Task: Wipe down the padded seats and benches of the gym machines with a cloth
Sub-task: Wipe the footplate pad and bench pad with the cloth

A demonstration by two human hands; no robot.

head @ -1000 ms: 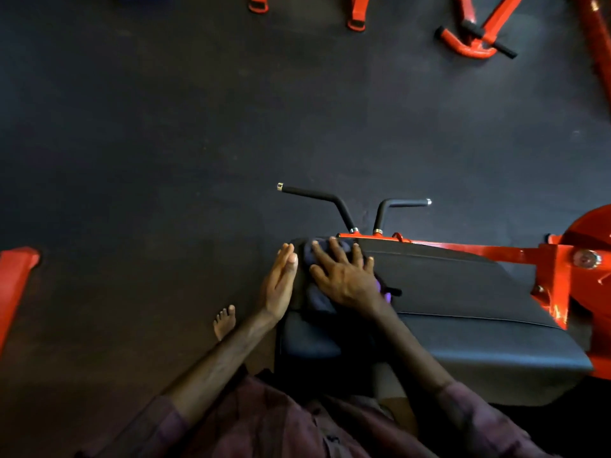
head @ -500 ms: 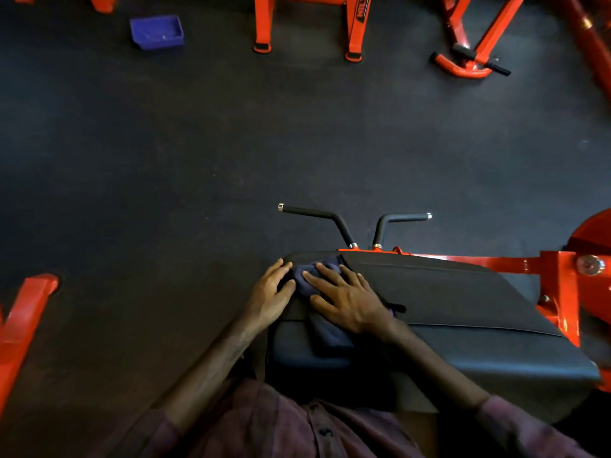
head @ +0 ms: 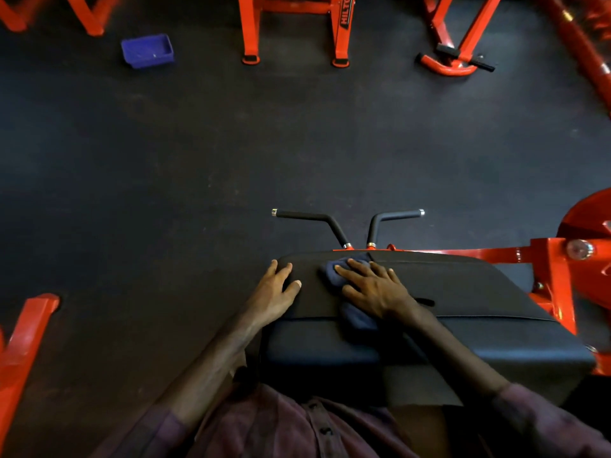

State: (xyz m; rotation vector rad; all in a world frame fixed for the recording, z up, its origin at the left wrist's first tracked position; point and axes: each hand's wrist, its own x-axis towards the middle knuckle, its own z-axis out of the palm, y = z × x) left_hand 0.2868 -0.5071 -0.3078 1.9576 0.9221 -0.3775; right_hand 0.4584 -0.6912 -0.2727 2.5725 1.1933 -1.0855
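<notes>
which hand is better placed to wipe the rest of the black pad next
Right hand: it already presses flat on the dark blue cloth atop the pad. The left hand only rests bare at the pad's left end.

Dark maroon plaid shirt (head: 284, 428), buttoned front, sleeves pushed up the forearms

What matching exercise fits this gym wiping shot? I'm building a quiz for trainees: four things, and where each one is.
Things:
1. cloth
2. left hand
3. blue tray
4. black handles

Places:
A. on the floor, far left
B. under the right hand
C. resting on the pad's left end
D. beyond the pad's far edge

Pairs: 1-B, 2-C, 3-A, 4-D
</notes>
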